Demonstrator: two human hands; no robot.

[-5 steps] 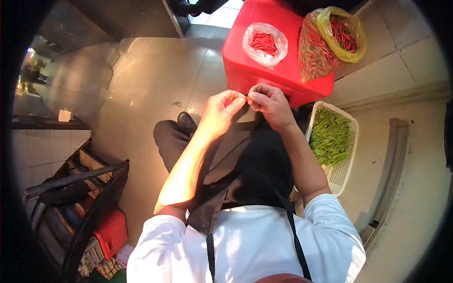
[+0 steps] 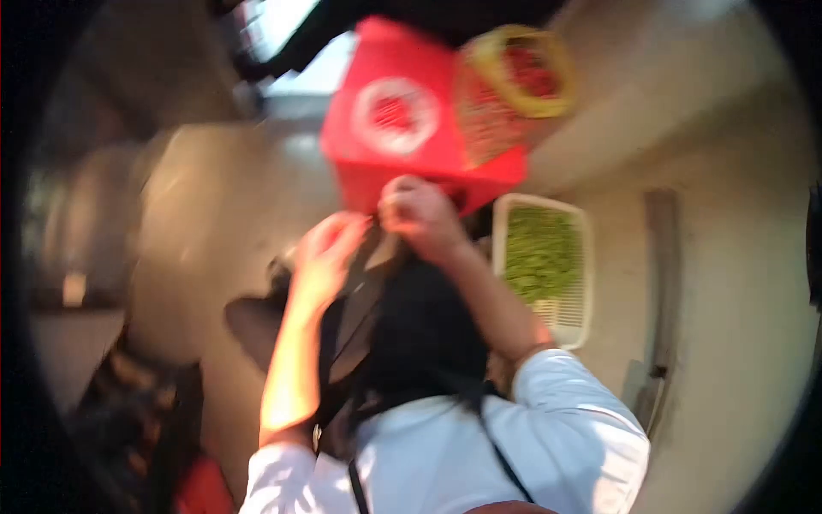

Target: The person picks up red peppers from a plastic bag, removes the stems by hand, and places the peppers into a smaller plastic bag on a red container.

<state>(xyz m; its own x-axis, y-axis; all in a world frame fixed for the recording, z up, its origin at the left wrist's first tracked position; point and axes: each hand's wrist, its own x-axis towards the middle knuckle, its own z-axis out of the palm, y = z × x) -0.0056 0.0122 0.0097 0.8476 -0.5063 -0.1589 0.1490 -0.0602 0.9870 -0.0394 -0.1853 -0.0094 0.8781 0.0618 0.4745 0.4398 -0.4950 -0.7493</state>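
The picture is blurred by motion. My left hand (image 2: pixel 327 248) is over the lap, fingers pressed together toward the right; whatever they hold is too smeared to name. A little higher and to the right, my right hand (image 2: pixel 418 214) is closed in front of the near side of the red box (image 2: pixel 347 128). A small gap separates the two hands. On the box stand a white bag of red chilies (image 2: pixel 394 117) and, to its right, a larger yellow-rimmed bag (image 2: pixel 488 120) with more chilies.
A white basket (image 2: pixel 574 317) of green chilies (image 2: pixel 539 253) stands on the floor right of my right forearm. A dark rack (image 2: pixel 128 420) with something red below is at lower left. A long grey bar (image 2: pixel 664 283) lies at the right. Dark shapes cross the top.
The view has shifted, so the box, bags and basket appear further left. My hands, which were touching at the fingertips, are now apart, with the left one lower.
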